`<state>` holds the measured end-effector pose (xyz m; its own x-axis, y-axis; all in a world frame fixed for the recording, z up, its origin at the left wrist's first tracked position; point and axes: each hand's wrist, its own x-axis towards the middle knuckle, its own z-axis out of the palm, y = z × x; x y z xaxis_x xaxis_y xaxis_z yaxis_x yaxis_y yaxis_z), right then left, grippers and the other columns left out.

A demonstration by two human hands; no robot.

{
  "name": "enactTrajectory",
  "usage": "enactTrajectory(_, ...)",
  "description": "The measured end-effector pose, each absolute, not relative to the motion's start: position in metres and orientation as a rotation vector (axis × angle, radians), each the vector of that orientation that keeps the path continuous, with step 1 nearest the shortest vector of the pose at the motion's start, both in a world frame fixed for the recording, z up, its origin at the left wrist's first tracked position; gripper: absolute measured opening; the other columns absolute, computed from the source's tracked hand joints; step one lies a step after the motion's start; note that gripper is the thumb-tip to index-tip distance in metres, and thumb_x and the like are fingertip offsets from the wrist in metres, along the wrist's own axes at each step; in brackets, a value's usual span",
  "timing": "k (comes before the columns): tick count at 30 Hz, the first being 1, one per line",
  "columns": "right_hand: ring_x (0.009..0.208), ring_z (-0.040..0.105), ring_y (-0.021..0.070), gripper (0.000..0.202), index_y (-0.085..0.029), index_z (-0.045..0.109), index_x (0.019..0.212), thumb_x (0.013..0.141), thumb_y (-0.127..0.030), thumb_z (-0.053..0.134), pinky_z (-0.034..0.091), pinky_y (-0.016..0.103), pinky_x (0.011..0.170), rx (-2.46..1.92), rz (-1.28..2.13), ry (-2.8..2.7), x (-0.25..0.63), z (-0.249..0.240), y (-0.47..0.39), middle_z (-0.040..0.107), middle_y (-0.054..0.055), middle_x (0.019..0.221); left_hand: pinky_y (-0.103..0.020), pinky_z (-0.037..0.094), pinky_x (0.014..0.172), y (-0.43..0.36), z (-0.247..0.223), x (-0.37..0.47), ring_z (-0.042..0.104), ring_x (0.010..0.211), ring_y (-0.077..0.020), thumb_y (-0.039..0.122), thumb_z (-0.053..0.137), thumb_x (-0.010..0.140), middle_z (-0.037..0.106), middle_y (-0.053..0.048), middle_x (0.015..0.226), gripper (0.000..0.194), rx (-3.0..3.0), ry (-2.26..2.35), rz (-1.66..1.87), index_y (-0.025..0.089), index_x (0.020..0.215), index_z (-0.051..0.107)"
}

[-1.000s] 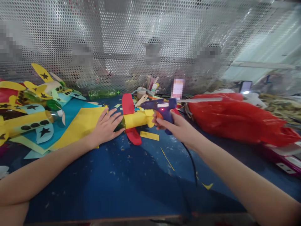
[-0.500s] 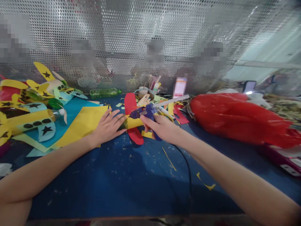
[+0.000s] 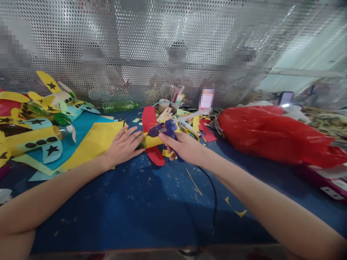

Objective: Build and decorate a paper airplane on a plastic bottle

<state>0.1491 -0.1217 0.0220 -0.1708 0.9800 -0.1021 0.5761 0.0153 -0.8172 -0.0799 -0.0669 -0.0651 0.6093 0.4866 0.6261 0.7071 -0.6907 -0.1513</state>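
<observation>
My right hand [image 3: 184, 147] is wrapped round a blue glue gun [image 3: 162, 130], whose nozzle points left over a bottle wrapped in yellow paper [image 3: 155, 142]. A clear glue stick [image 3: 189, 115] juts from the gun's rear. Red wing-shaped pieces [image 3: 149, 117] extend above and below the wrapped bottle. My left hand [image 3: 126, 144] rests over the bottle's green left end, fingers stretched and slightly apart. Whether the nozzle touches the paper cannot be made out.
Finished bottle planes [image 3: 40, 141] lie at the left beside yellow sheets [image 3: 94, 141] and blue ones. A green bottle [image 3: 119, 106] lies at the back. A red plastic bag [image 3: 271, 135] fills the right side. The gun's black cord [image 3: 214, 191] runs to the front edge.
The rear of the glue gun and its glue stick have tilted slightly. My left hand keeps its place on the bottle. The whole view has shifted a little.
</observation>
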Motion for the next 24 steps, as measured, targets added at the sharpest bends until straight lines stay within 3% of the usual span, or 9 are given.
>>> enactTrajectory(6,0.045,0.059,0.0129,0.035,-0.02,0.059,0.075,0.091,-0.05,0.055,0.05,0.026,0.048,-1.604,0.949,-1.734,0.158,0.021,-0.117,0.057,-0.001,0.056,-0.045,0.034,0.116,-0.067,-0.066,-0.082,0.054,0.127,-0.0266,0.047,0.053,0.094,0.069,-0.005,0.124,0.04,-2.385,-0.895,-0.713,0.024,0.126,0.063)
enactTrajectory(15,0.044,0.057,0.011,0.046,-0.02,0.05,0.058,0.092,-0.051,0.05,0.048,0.022,0.047,-1.491,0.968,-1.872,0.145,0.028,-0.127,0.055,0.0,0.047,-0.039,0.03,0.118,-0.066,-0.068,-0.081,0.059,0.121,-0.0228,0.046,0.056,0.094,0.071,-0.004,0.118,0.041,-2.23,-0.721,-0.788,0.022,0.127,0.062)
enactTrajectory(24,0.047,0.063,0.0144,0.042,-0.02,0.05,0.063,0.093,-0.05,0.051,0.046,0.024,0.047,-1.718,0.825,-1.789,0.17,0.028,-0.126,0.056,0.0,0.051,-0.039,0.031,0.117,-0.067,-0.064,-0.08,0.061,0.117,-0.0223,0.047,0.057,0.093,0.072,-0.005,0.112,0.037,-2.113,-0.615,-0.792,0.018,0.116,0.064)
